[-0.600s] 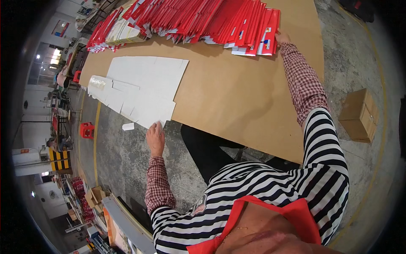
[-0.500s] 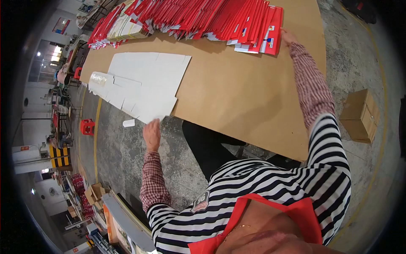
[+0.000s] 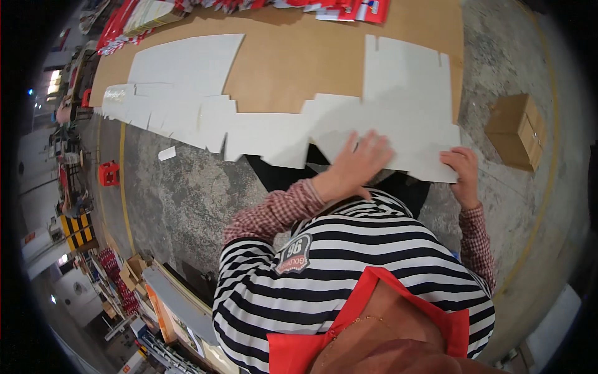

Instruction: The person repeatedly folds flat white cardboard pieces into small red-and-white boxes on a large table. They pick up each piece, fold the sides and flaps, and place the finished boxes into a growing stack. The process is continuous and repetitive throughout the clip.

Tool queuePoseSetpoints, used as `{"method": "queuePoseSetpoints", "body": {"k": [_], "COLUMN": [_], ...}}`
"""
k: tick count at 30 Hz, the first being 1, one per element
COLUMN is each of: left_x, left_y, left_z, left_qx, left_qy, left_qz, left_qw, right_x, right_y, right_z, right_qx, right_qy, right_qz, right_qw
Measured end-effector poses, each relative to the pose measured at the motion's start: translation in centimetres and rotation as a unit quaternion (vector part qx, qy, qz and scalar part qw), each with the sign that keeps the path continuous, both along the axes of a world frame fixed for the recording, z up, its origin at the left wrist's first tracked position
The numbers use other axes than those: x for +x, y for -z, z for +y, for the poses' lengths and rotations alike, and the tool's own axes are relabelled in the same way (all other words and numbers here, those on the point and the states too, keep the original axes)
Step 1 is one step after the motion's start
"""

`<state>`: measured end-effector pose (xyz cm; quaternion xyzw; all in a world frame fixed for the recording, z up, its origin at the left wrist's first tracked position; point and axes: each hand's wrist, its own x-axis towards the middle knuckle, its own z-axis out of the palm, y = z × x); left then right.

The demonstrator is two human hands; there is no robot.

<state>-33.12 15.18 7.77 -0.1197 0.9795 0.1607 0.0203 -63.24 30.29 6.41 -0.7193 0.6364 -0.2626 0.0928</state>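
Note:
White cut cardboard (image 3: 408, 93) with slotted edges lies along the near side of a brown board-topped table. It stretches from a left panel (image 3: 187, 65) through a narrower middle strip to the right end; whether it is one piece or two I cannot tell. My left hand (image 3: 361, 163), slightly blurred, lies flat on its near part with fingers spread. At the near right corner, my right hand (image 3: 464, 171) has its fingers curled over the cardboard's edge. Beyond, at the table's far side, lies a row of red paper packets (image 3: 367, 9), partly out of the picture.
A bundle of pale sheets (image 3: 149, 15) lies among the red packets at far left. The brown table top (image 3: 286, 62) shows between the cardboard panels. A closed carton (image 3: 517, 131) stands on the floor at right. On the left floor are a red stool (image 3: 108, 173) and a white scrap (image 3: 167, 153).
White cardboard now also covers the table's right near part. My right hand has come back from the red packets to the cardboard's corner; my left hand has moved right onto the cardboard.

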Motion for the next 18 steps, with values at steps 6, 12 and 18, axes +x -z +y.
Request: {"method": "queuePoseSetpoints", "body": {"k": [6,12,18], "left_x": [-1.9,-6.4,-1.7], "left_y": [6.5,7.5,5.2], "left_z": [-2.1,-0.3,0.7], "left_qx": [0.140,0.035,-0.096], "left_qy": [-0.022,-0.176,-0.042], "left_qz": [0.139,0.135,0.138], "left_qw": [0.980,0.974,0.985], "right_x": [-3.4,-0.7,3.6], "right_y": [3.1,4.2,5.5], "right_z": [5.2,-0.2,-1.1], "right_qx": [0.158,0.024,0.020], "right_qy": [0.142,0.303,0.045], "right_qz": [-0.188,-0.085,0.080], "right_qw": [0.959,0.949,0.996]}}
